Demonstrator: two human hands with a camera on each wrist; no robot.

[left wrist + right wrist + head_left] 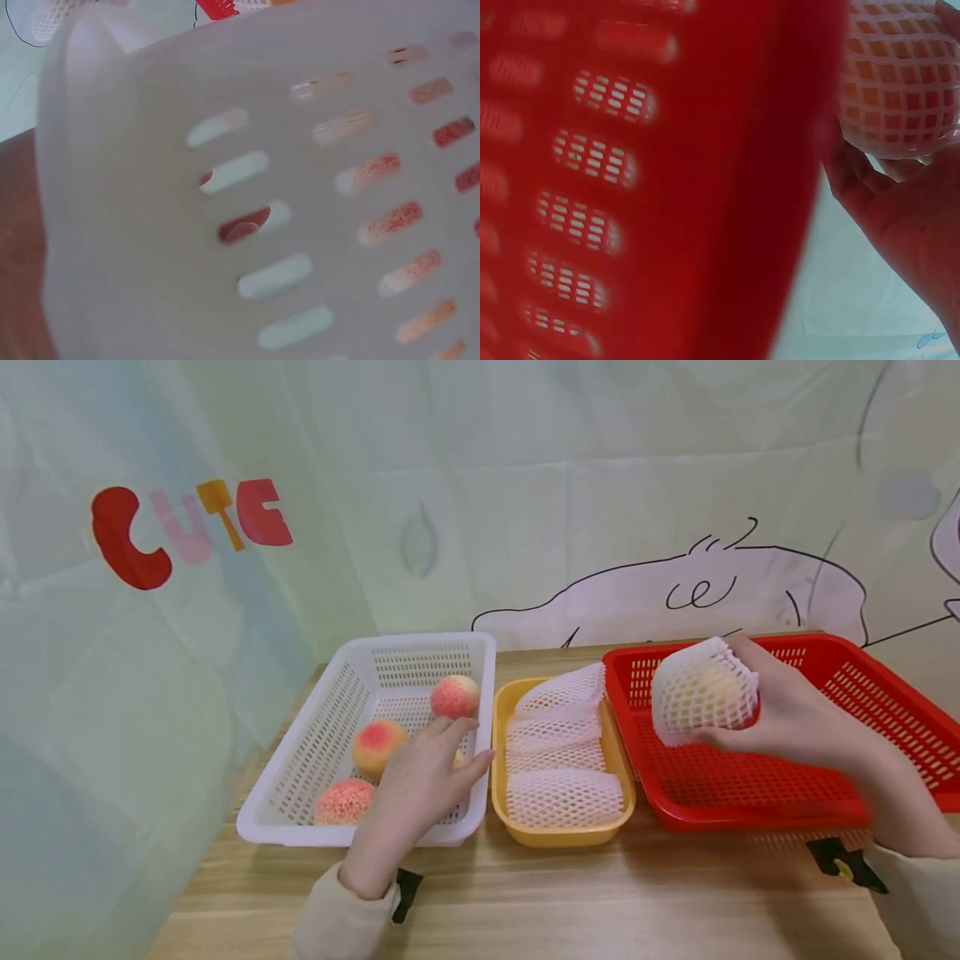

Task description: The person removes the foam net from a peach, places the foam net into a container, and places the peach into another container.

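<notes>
My right hand [780, 710] grips a peach [907, 97] wrapped in a white foam net sleeve [701, 697]. It holds the peach above the red basket [667, 814], whose wall fills much of the right wrist view. My left hand [420, 777] reaches over the white basket [258, 822], thumb and forefinger spread apart. A yellowish bit of fruit shows between them, and the other fingers are partly hidden. Around that hand lie a pink peach [454, 696], an orange-pink peach [377, 746] and a speckled peach [345, 802]. Only basket wall and fruit through its slots show in the left wrist view.
Between the two baskets stands a yellow tray [562, 837] with several foam net sleeves [564, 797] lying in it. All three containers rest on a wooden table [555, 902]. A printed cloth [480, 493] hangs behind and along the left side.
</notes>
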